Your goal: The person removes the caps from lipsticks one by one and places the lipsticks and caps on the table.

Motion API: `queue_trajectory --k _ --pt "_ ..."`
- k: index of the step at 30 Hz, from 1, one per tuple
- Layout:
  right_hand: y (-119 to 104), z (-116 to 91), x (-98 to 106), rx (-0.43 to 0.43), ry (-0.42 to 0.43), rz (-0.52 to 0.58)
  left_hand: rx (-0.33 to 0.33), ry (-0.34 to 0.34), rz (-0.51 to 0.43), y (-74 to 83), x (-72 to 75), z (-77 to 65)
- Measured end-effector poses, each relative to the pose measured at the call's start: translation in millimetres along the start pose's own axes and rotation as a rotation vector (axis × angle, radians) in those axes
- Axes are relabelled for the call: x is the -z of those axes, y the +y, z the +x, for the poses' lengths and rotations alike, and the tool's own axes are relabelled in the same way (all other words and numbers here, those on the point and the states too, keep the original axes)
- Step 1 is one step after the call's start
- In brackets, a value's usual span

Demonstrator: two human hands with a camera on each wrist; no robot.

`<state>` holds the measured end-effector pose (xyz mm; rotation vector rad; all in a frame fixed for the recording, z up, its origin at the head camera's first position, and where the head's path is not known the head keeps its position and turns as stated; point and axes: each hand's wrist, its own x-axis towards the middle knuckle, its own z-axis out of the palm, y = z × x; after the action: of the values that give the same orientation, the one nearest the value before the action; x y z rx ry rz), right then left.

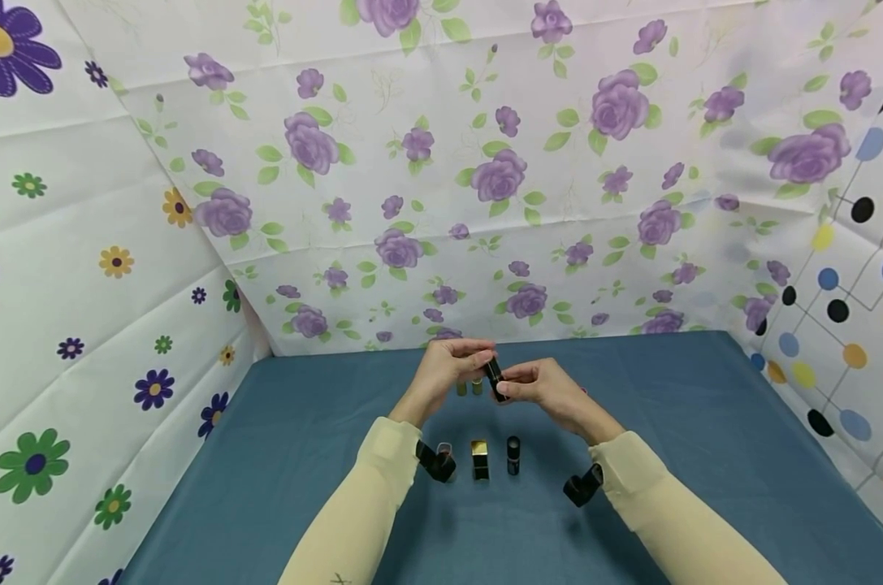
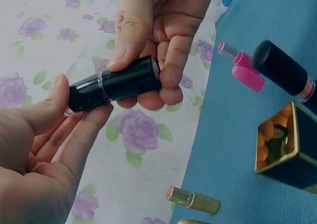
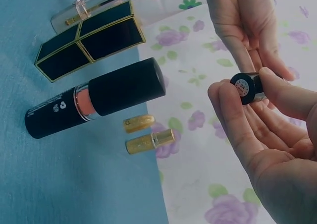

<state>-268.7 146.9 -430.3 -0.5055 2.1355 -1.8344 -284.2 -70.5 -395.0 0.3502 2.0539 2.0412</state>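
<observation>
A black lipstick tube (image 2: pixel 114 85) with a thin silver band is held in the air between both hands, above the far part of the table. My left hand (image 1: pixel 444 374) pinches one end between thumb and fingers. My right hand (image 1: pixel 547 394) grips the other end, thumb on top and fingers beneath. A round label on the tube's base (image 3: pixel 241 87) faces the right wrist camera. The silver band shows between the two halves, which sit in line with each other.
Nearer me stand a black lipstick (image 3: pixel 94 97), a square black-and-gold lipstick (image 3: pixel 89 40) and a clear tube (image 3: pixel 81 8). Farther back are a small gold lipstick (image 3: pixel 148 140) with its gold cap (image 3: pixel 138 123), and a pink lipstick (image 2: pixel 242 58) beside its pink cap (image 2: pixel 247 79).
</observation>
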Motion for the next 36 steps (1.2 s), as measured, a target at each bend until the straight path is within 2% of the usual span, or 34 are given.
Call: queue_trajectory --k 2,7,8,14,25,29,36 --pt "2 -1 0 0.003 0.012 -0.031 0.002 0.025 -0.019 1.5 2.7 0.1" --pt "10 -3 3 -0.049 0.075 -0.076 -0.032 0.168 -0.038 3.8 17.0 3.4" --pt "11 -4 4 -0.057 0.086 -0.077 -0.038 0.178 -0.037 3.8 19.3 4.4" --pt "12 -3 8 -0.055 0.104 -0.06 -0.016 0.12 -0.036 -1.6 20.5 7.4" --pt "15 0 7 -0.057 0.124 -0.054 -0.014 0.111 -0.022 -10.6 21.0 6.2" --pt "17 4 6 -0.051 0.132 -0.06 -0.01 0.098 0.028 -13.0 19.8 5.6" --pt "21 11 -1 -0.073 0.169 -0.05 -0.017 0.019 0.179 -19.7 23.0 5.0"
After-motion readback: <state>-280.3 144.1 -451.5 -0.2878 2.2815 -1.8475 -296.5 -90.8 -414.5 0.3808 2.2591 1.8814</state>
